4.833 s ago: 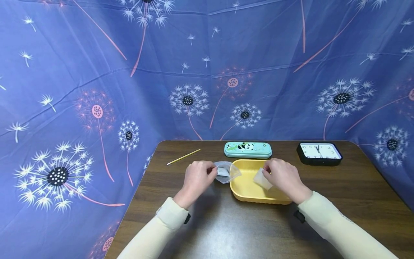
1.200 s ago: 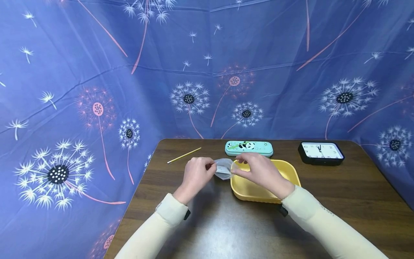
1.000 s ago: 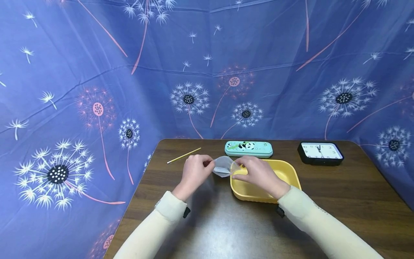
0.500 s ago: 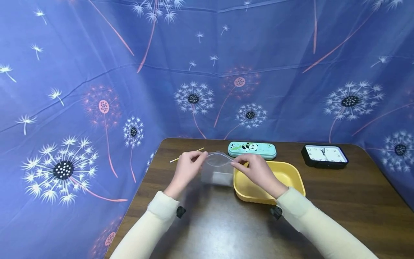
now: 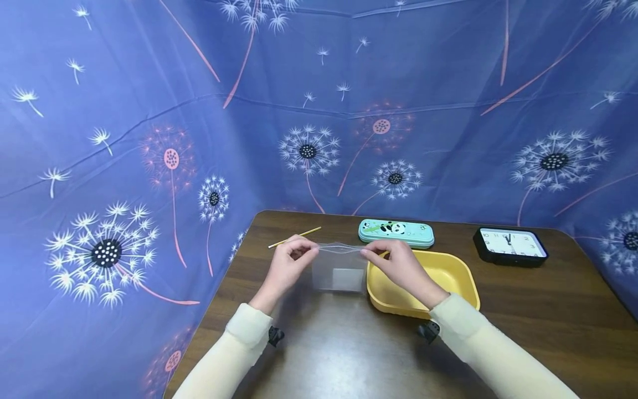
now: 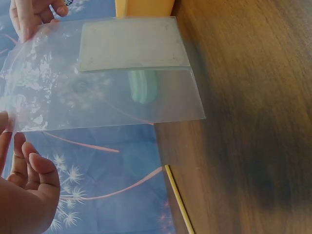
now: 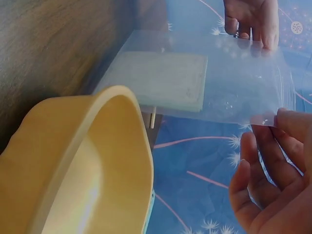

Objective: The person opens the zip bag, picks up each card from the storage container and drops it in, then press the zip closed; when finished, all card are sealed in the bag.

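Observation:
A clear plastic bag (image 5: 329,263) hangs upright between my two hands over the table, its mouth at the top and pulled taut sideways. My left hand (image 5: 289,261) pinches the bag's upper left corner between thumb and forefinger. At the upper right corner, my right hand (image 5: 399,269) pinches it the same way; the other fingers of both hands curl loosely. A flat, pale rectangular packet (image 6: 134,44) lies inside, at the bottom of the bag and towards the right-hand side. In the right wrist view the packet (image 7: 168,80) shows milky through the plastic.
A yellow plastic basket (image 5: 399,308) stands just right of the bag, under my right hand. Behind it lies a turquoise panda pencil case (image 5: 396,233). A yellow pencil (image 5: 295,237) rests behind my left hand; a black-framed clock (image 5: 513,247) is at the back right.
My right hand held a whitish sheet-like piece over the basket, then moved left to the bag's mouth. The bag, earlier tilted and gaping, now hangs flat between both hands with its mouth drawn nearly closed.

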`<state>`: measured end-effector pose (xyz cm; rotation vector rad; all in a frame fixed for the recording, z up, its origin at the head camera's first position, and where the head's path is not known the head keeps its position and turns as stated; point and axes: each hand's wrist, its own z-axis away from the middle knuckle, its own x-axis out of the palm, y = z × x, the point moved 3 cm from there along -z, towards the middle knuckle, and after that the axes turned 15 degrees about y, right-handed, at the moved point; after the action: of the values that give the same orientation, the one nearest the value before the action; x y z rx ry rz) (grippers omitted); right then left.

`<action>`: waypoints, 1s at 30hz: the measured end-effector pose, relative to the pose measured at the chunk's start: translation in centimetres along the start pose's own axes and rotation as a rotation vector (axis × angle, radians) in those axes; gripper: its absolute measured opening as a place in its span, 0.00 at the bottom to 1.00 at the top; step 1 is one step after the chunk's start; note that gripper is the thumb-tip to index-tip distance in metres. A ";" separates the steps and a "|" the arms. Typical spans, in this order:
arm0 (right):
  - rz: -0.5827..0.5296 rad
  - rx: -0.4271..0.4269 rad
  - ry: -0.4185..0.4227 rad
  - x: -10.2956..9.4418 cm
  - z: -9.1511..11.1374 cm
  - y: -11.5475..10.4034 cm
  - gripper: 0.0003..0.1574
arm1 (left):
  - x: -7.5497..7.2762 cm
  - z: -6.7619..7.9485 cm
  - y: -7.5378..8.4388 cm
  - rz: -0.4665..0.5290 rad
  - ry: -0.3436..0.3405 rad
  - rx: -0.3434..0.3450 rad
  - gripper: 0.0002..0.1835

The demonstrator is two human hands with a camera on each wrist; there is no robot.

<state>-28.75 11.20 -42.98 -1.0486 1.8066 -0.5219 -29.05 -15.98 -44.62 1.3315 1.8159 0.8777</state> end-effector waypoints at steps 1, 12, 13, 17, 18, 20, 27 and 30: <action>0.002 -0.004 -0.002 -0.1 0.0 0.1 0.07 | 0.0 0.0 0.2 -0.005 0.003 0.002 0.04; 0.032 -0.072 -0.009 -0.5 -0.1 0.1 0.05 | 0.0 0.4 2.9 -0.011 0.004 -0.016 0.03; 0.041 -0.083 -0.013 -0.5 -0.1 0.1 0.04 | 0.1 0.4 2.4 -0.015 0.005 -0.025 0.03; 0.122 -0.160 -0.032 0.0 -0.4 -0.5 0.08 | 0.6 0.4 0.2 -0.022 0.009 -0.031 0.04; 0.149 -0.189 -0.036 0.3 -0.6 -0.8 0.11 | 0.6 0.4 0.0 -0.021 0.011 -0.026 0.04; 0.197 -0.252 -0.041 0.9 -0.8 -1.8 0.17 | 0.7 0.5 -0.2 -0.011 0.009 -0.019 0.04; 0.230 -0.402 -0.030 3.6 -2.0 -5.4 0.10 | 0.8 0.8 1.0 0.015 0.025 -0.003 0.03; 0.231 -0.447 -0.013 4.5 -2.3 -6.3 0.04 | 1.0 0.8 0.1 0.022 0.047 0.031 0.02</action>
<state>-28.86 3.85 -39.69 -1.1087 2.0513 0.0352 -28.53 -14.85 -45.13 1.3623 1.8613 0.9031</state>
